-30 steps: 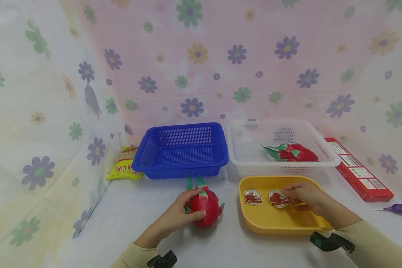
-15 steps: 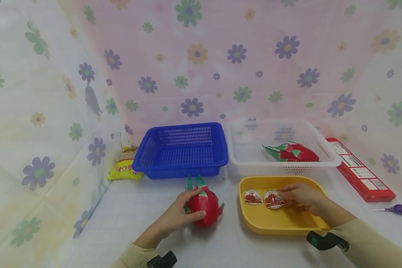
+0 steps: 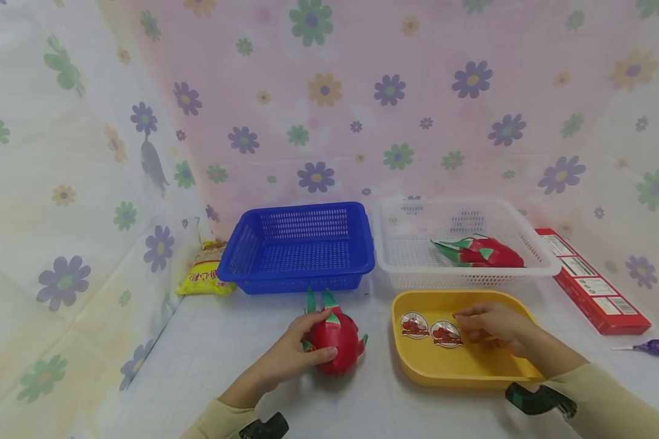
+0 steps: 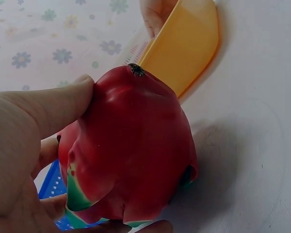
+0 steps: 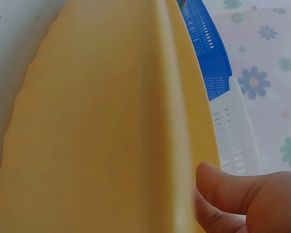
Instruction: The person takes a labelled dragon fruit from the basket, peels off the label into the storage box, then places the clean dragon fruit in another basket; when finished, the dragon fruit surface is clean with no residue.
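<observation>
My left hand [image 3: 299, 349] grips a red dragon fruit [image 3: 340, 341] with green-tipped scales, standing on the white cloth in front of the blue basket. In the left wrist view, thumb and fingers wrap around the dragon fruit [image 4: 131, 145], its dark stub end at the top. My right hand [image 3: 496, 329] reaches into the yellow tray [image 3: 461, 366], fingers loosely bent. Two round stickers with red fruit pictures lie in the tray: a left sticker [image 3: 414, 325] and a right sticker [image 3: 446, 335], the latter just left of the right fingertips. In the right wrist view, the tray wall partly hides the right hand [image 5: 247, 196].
A blue basket [image 3: 296, 283] stands behind the left hand. Beside it, a white basket [image 3: 417, 277] holds red dragon fruit [image 3: 494, 253]. A yellow packet [image 3: 205, 277] leans at the left; a red box [image 3: 598, 292] and a purple lollipop [image 3: 656, 347] lie at the right.
The right sticker has slid left and slightly toward the person, now apart from the right fingertips. My right hand has shifted slightly left. My left hand and its dragon fruit stay put.
</observation>
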{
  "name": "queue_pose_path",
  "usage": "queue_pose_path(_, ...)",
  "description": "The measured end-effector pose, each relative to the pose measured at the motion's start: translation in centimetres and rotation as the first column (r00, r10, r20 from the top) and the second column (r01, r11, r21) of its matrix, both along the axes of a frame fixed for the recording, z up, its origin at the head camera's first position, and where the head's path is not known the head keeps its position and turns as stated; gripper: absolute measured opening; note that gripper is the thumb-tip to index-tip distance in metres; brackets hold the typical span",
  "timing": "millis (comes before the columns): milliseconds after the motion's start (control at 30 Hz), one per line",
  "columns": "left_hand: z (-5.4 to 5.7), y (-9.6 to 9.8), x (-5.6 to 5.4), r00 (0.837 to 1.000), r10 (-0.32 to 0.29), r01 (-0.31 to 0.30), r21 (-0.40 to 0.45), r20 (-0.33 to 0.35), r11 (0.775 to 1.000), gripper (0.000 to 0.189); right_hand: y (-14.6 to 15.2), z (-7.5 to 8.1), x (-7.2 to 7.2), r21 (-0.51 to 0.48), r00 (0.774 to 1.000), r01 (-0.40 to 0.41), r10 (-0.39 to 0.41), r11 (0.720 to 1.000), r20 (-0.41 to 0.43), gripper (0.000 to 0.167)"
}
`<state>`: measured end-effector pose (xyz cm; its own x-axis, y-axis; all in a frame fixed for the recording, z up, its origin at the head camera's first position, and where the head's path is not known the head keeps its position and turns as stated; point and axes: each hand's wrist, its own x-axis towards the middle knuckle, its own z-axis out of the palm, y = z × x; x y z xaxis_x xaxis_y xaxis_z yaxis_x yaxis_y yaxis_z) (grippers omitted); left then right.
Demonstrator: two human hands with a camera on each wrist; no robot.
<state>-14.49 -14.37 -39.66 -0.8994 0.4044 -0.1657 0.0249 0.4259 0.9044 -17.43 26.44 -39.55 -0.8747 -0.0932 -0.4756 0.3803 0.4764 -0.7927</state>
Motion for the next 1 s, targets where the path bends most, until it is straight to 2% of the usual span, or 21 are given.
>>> queue_pose_path(133,-0.1,0.1,0.0,1.0,0.005,-0.005,-0.008,0.01,1.0,0.073,0.0,0.3,0.1,-0.012,1.0,-0.003,0.003,1.0,0.004,0.057)
queue_pose_path(367,-0.2,0.4,0.1,0.997,0.055,-0.054,-0.018,0.048,0.998,0.072,0.1,0.6,0.4,-0.074,1.0,-0.022,0.022,0.997,-0.004,0.059)
queue_pose_path(733,-0.4,0.6,0.0,0.99,0.012,-0.018,0.046,0.141,0.999,0.075,0.7,0.9,0.7,-0.106,0.999,-0.049,0.046,0.993,-0.022,0.059)
queue_pose_path(867,-0.5,0.8,0.0,0.989,0.017,-0.024,0.047,0.145,0.999,0.075,1.6,1.6,0.8,-0.1,0.999,-0.021,0.016,0.995,-0.048,0.061)
queue_pose_path(1000,-0.5,1.2,0.1,0.989,0.026,-0.034,0.052,0.145,0.998,0.075,2.7,2.4,0.7,-0.116,0.993,0.024,-0.038,0.993,-0.114,0.064)
